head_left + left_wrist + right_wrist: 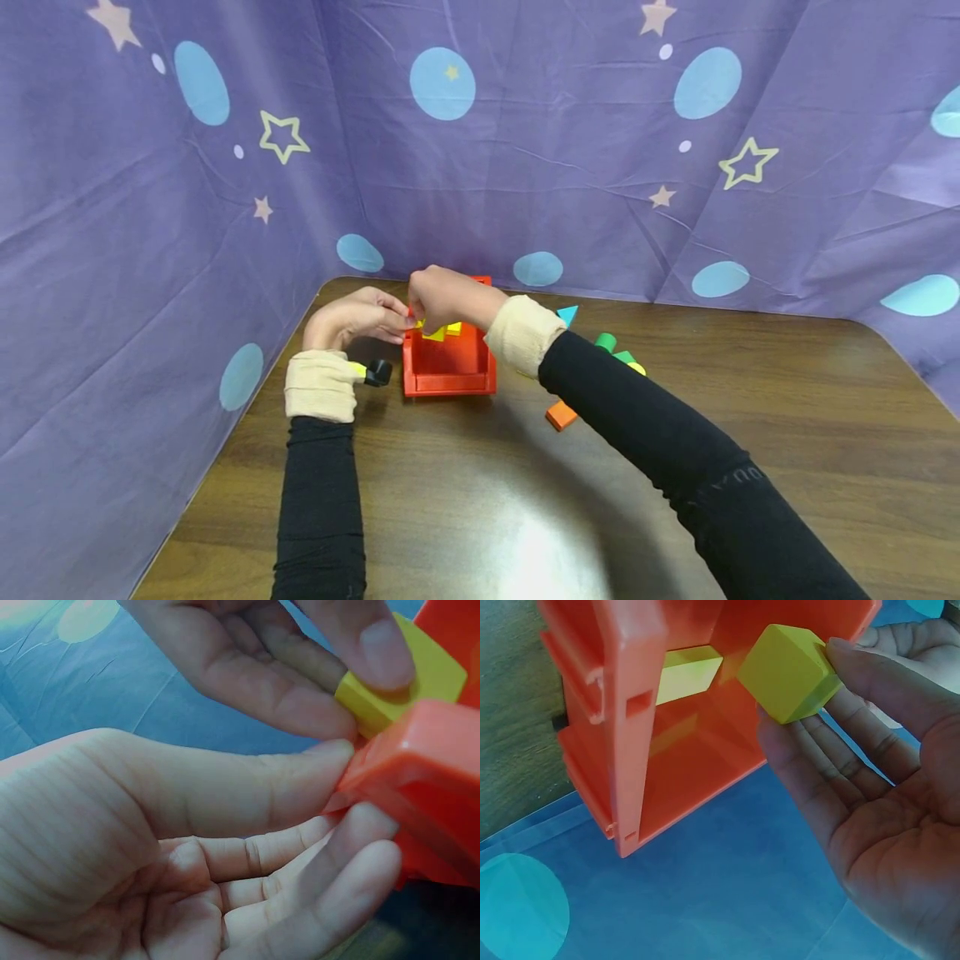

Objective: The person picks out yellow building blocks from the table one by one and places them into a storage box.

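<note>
A red plastic bin (450,384) stands on the table in front of me. My left hand (358,317) is at its left side, and in the left wrist view the thumb and fingers pinch the bin's edge. Over the same side, my right hand (453,297) holds a yellow block (784,675) between thumb and fingers, tilted at the bin's opening. Inside the bin lies another yellow block (690,671), apart from the held one. The right hand partly hides the bin's far end in the head view.
Right of the bin, partly behind my right forearm, lie a blue triangle (567,315), a green cylinder (606,342), a green block (624,357), a yellow piece (637,368) and an orange block (561,415). A purple patterned cloth (480,192) hangs behind the wooden table (450,475).
</note>
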